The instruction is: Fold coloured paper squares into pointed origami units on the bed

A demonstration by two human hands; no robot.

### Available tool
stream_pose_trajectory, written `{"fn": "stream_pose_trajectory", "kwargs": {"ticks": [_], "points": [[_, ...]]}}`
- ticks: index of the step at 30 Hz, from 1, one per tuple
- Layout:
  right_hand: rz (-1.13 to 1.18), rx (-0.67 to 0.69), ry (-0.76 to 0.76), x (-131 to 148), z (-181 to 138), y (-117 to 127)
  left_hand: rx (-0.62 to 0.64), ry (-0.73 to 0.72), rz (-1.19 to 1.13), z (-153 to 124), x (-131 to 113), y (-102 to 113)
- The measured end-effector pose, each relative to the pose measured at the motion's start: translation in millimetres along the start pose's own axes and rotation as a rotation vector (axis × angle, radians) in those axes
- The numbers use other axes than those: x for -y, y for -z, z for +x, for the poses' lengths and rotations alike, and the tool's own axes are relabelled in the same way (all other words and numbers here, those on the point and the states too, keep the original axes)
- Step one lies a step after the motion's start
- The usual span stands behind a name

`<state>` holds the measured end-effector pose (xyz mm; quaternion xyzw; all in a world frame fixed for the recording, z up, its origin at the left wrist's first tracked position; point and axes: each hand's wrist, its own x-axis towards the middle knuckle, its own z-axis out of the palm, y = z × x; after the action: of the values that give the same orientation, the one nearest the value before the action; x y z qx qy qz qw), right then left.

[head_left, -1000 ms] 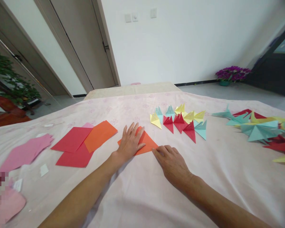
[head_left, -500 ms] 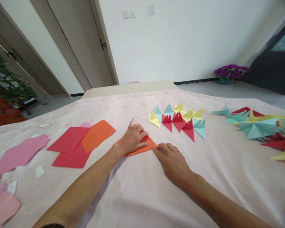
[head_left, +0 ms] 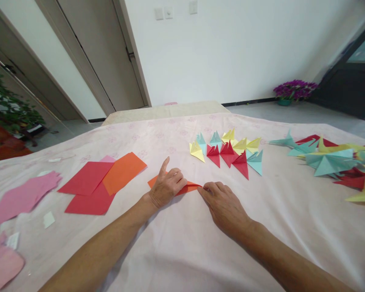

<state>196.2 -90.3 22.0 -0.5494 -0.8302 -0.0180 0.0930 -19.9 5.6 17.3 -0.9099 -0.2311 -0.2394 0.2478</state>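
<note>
A folded orange paper (head_left: 191,187) lies on the pale pink tablecloth (head_left: 176,239) in front of me. My left hand (head_left: 166,185) rests on it with the fingers curled around its near edge and the forefinger pointing up. My right hand (head_left: 223,204) lies on the cloth to the right, its fingertips pinching the paper's right tip.
Flat red sheets (head_left: 89,187) and an orange sheet (head_left: 124,172) lie to the left, pink sheets (head_left: 24,195) farther left. A cluster of folded yellow, teal and red pieces (head_left: 231,152) sits beyond my hands. Larger folded paper figures (head_left: 334,162) pile at the right.
My left hand has gone from lying flat on the orange paper to curling its fingers and folding the far part toward me. My right hand has stayed at the paper's right tip.
</note>
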Motion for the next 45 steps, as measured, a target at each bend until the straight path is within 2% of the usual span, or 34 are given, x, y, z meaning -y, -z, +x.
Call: {"fn": "stream_pose_trajectory", "kwargs": {"ticks": [7, 14, 23, 30, 38, 45], "points": [[-0.006, 0.003, 0.005, -2.4, -1.0, -1.1, 0.045, -0.033, 0.010, -1.7, 0.2, 0.7], [-0.059, -0.003, 0.093, -5.5, -1.2, -4.8, 0.059, -0.049, 0.002, -1.5, 0.9, 1.5], [-0.067, 0.001, 0.144, -2.4, -0.4, -2.3, 0.126, -0.005, 0.017, -0.2, 0.5, -1.2], [-0.089, -0.044, 0.171, -4.2, -3.6, -9.6, 0.210, 0.013, 0.037, 1.6, 0.2, -2.0], [0.010, -0.079, 0.073, -7.1, -4.5, -12.0, 0.145, 0.008, 0.006, 4.7, -0.5, -6.4], [0.083, -0.065, 0.031, -8.2, -1.9, -9.8, 0.061, -0.067, -0.078, 9.4, -2.4, -6.1]]}}
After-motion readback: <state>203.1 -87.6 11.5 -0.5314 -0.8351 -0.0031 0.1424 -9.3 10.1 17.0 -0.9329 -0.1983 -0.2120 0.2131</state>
